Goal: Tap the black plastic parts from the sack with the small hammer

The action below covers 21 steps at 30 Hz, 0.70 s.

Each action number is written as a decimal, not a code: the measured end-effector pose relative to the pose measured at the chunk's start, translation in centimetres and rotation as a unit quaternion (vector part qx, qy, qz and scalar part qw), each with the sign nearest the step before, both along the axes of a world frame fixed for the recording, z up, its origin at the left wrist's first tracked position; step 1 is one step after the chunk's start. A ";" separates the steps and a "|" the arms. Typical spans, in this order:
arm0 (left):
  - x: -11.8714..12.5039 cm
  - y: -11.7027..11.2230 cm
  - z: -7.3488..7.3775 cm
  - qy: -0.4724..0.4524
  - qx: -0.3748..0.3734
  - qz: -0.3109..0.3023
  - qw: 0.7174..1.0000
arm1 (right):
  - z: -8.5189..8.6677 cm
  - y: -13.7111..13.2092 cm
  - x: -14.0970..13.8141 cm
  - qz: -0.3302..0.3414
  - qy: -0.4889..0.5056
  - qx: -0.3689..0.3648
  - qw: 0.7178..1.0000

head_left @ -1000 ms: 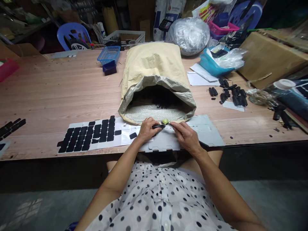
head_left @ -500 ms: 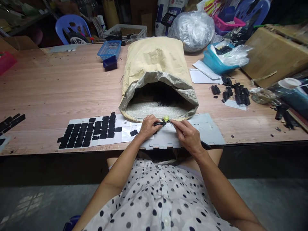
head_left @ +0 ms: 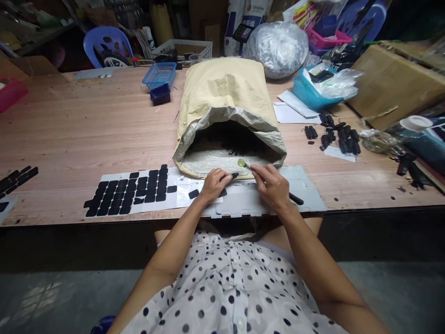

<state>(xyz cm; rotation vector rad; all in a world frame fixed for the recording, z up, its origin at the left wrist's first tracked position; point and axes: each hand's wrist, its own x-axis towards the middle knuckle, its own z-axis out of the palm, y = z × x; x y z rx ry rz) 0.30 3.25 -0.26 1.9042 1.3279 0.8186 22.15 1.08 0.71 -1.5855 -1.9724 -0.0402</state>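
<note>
My left hand [head_left: 212, 186] is pinched around a small black part [head_left: 235, 176], whose tip projects to the right of the fingers. I cannot confirm its full shape, since the fingers cover most of it. My right hand [head_left: 274, 186] is closed around a slim tool [head_left: 296, 199]; its black handle extends below the palm, and its round yellow-green end [head_left: 241, 163] stands apart from the part, in front of the sack mouth.

Below both hands, a grey board [head_left: 250, 199] lies along the near edge of the table [head_left: 86, 120]. To its left, a white sheet [head_left: 181, 197] carries rows of black rounded patches [head_left: 114, 195]. Directly ahead, a beige sack [head_left: 225, 86] lies with its mouth toward me, dark pieces [head_left: 239, 150] inside.

Farther right, I note a cluster of black components [head_left: 344, 138] near a cardboard box [head_left: 396, 83]. Farther left, a blue basket [head_left: 159, 74] touches a navy tray [head_left: 160, 95].
</note>
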 end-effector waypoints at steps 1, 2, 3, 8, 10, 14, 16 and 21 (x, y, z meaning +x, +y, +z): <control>-0.2 0.0 0.0 -0.017 -0.008 0.007 1.000 | -0.3 0.8 0.3 -0.011 -0.006 0.003 1.000; -0.3 0.0 0.0 -0.034 -0.017 0.017 0.999 | -0.6 1.5 0.6 -0.016 -0.016 0.002 1.000; -0.4 -0.1 0.1 -0.050 -0.026 0.026 0.998 | -1.0 2.2 0.9 -0.019 -0.027 0.002 0.999; -0.6 -0.4 0.4 -0.100 -0.066 0.043 0.992 | -2.8 3.2 1.2 -0.024 -0.067 0.003 0.997; -0.7 -0.5 0.5 -0.108 -0.077 0.046 0.990 | -3.2 3.0 1.0 -0.025 -0.065 0.010 0.998; -0.9 -0.6 0.5 -0.111 -0.077 0.052 0.990 | -3.2 2.6 0.7 -0.030 -0.064 0.012 0.997; -0.9 -0.7 0.5 -0.107 -0.070 0.052 0.990 | -3.1 2.6 0.6 -0.032 -0.064 0.009 0.997; -1.0 -0.8 0.7 -0.098 -0.076 0.055 0.991 | -3.1 2.6 0.5 -0.032 -0.061 -0.004 0.998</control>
